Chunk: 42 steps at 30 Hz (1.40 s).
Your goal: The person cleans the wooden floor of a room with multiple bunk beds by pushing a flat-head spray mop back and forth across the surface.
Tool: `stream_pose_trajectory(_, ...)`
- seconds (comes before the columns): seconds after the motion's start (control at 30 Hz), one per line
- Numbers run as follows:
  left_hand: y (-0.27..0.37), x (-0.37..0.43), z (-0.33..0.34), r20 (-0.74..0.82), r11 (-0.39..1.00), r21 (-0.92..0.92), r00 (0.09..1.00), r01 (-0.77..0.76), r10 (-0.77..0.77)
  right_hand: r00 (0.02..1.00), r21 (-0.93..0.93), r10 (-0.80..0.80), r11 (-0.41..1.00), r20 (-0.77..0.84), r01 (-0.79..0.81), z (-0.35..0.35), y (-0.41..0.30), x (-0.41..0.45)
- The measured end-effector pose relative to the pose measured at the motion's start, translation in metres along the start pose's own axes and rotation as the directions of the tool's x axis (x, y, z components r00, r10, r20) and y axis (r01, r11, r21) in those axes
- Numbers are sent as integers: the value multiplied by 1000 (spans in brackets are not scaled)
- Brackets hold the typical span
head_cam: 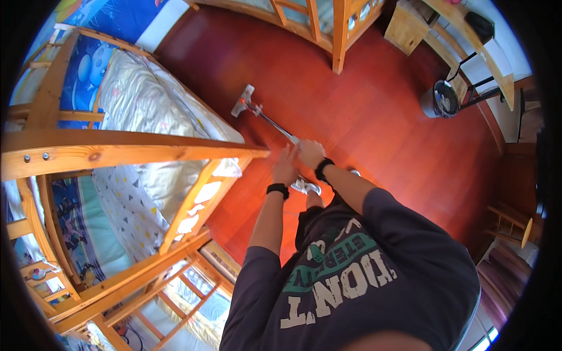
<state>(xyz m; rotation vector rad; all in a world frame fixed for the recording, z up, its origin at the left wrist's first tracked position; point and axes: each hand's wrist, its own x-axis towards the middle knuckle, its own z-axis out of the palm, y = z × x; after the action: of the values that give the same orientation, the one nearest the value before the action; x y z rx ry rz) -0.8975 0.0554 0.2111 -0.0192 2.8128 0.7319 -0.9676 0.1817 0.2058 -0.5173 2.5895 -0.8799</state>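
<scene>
A long-handled floor-cleaning tool has its flat, pale head (242,101) on the red-brown wood floor (351,118), with a red light or spot on it. Its thin metal pole (276,126) slants back towards me. My right hand (311,153) is closed around the pole's near end. Just left of it, my left hand (285,166) has its fingers stretched towards the pole; blur hides whether they grip it. Each wrist wears a black band. Beneath my hands shows a white shoe (306,185), with part of another to the right.
Wooden bunk beds with bedding (149,101) stand close on my left. Another bed's wooden post (339,39) juts out ahead. At the right are a waste bin (443,101) with a dark liner, a wooden desk (406,28) and a small wooden stool (509,226).
</scene>
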Motion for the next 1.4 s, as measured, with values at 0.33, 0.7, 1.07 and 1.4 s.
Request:
stream_pose_trajectory(0.33,55,27,106,250,959,-28,927,-282,280,982,-61,129,991,139,-121,-136,54,-168)
stream_pose_trajectory(0.7,148,7,132,790,844,-238,410,-480,456,922,57,386,922,-36,-383,-132,44,-297)
stream_pose_trajectory(1.07,112,2,132,834,770,-302,237,-562,499,967,70,236,971,-100,-230,-84,24,-326)
stream_pose_trajectory(1.4,-54,62,46,736,931,12,633,-365,238,988,200,150,970,-48,-137,-15,-37,-119)
